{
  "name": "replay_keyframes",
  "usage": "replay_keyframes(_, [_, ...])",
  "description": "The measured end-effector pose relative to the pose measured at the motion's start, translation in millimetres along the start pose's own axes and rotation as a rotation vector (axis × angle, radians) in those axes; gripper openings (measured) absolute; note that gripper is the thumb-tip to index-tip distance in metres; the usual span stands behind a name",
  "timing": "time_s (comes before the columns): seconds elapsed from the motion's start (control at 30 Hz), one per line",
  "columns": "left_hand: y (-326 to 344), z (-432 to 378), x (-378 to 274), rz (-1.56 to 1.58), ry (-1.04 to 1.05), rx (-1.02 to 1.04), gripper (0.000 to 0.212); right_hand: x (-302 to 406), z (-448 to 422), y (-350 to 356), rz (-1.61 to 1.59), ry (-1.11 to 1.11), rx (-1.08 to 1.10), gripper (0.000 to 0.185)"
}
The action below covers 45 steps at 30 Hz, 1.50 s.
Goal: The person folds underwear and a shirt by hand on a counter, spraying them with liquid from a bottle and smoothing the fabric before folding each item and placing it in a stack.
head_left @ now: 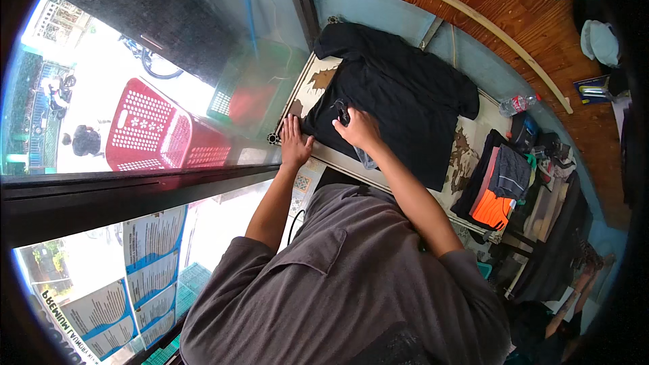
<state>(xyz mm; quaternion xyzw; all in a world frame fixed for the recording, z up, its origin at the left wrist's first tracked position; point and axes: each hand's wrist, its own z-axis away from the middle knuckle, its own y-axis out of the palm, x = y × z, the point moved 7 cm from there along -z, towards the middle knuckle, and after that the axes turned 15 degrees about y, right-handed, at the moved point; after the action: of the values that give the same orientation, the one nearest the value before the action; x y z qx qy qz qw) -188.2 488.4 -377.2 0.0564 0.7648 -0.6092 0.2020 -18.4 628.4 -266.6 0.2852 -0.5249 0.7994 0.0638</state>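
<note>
A black T-shirt [400, 96] lies spread over a worn, pale tabletop [487, 111] with brown patches where its surface has peeled. My right hand [361, 129] is wrapped around the neck of a spray bottle [366, 159] above the shirt. The bottle's dark trigger head shows beyond my fingers, and its clear body hangs below my hand. Palm down, my left hand [296, 143] rests by the table's left corner, its fingertips at the shirt's edge. Nothing is held in it.
Folded clothes [499, 182], one bright orange, are stacked at the table's right end. A plastic bottle [519, 105] lies behind them. Glass panes with a dark frame [152, 187] stand close on the left, a red basket [147, 132] beyond. A wooden shelf [487, 5] juts overhead.
</note>
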Motion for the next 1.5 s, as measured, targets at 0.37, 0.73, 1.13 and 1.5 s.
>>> replay_keyframes(0.37, [11, 4, 14, 0.03, 0.045, 0.065, 0.068, -172, 99, -75, -0.114, 0.309, -0.155, 0.038])
replay_keyframes(0.73, [17, 5, 12, -0.033, 0.114, 0.052, 0.07, -252, 161, -86, -0.376, 0.439, -0.415, 0.034])
replay_keyframes(1.13, [14, -3, 10, -0.059, 0.089, 0.151, 0.071, -130, 110, -88, -0.352, 0.065, -0.378, 0.036])
replay_keyframes(1.5, [17, 2, 10, -0.093, 0.12, 0.087, 0.071, -271, 206, -124, -0.317, 0.5, -0.812, 0.037])
